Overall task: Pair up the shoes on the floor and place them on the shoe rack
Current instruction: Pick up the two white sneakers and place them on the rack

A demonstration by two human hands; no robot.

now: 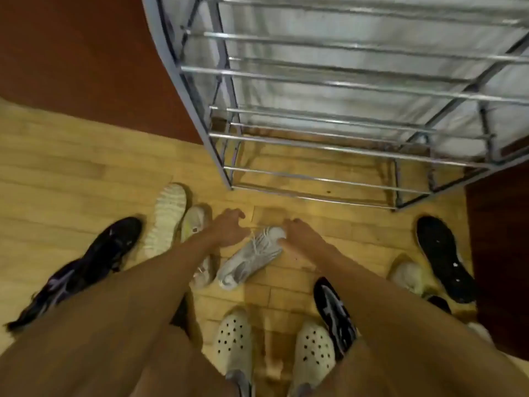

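A grey-white sneaker (252,257) lies on the wooden floor in front of the metal shoe rack (337,144). My right hand (300,233) rests on its toe end with curled fingers. My left hand (229,227) hovers just left of it, fingers apart and holding nothing. Under my left forearm lies a cream sneaker (197,224), and another one (169,216) is sole-up beside it. Black sneakers lie at the far left (94,262), lower right (333,313) and sole-up at the far right (440,256). Another pale shoe (409,275) sits at the right.
The rack's shelves of metal bars hold nothing in view. My feet wear white perforated clogs (233,342) at the bottom centre. Dark red-brown panels (86,58) flank the rack on both sides. Open floor lies between the rack and the shoes.
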